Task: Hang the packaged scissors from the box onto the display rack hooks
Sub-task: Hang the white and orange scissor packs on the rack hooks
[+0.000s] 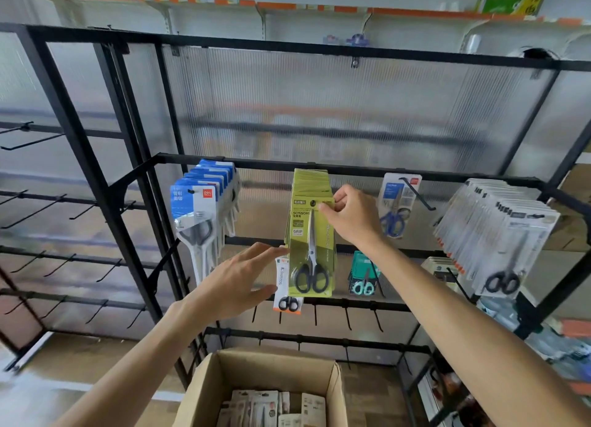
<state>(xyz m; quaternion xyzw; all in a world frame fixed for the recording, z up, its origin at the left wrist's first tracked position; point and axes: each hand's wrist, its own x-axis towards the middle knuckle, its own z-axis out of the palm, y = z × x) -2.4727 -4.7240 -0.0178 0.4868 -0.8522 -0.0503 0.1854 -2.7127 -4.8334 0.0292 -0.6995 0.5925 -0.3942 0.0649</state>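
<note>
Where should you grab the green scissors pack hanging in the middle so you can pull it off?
Pinch the top corner of the front green cardboard scissors pack, beside its hang hole, coming from the right as the right hand does now. The card is flat and thin there, while the bulky scissors fill the lower part. The open left hand can steady the left edge.

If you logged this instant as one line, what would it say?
hanging | right hand pinches green scissors pack top at hook | left hand open, touching pack edge

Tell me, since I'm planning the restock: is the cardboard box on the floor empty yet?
Not empty. The cardboard box stands open, and packaged scissors lie inside at the bottom.
</note>
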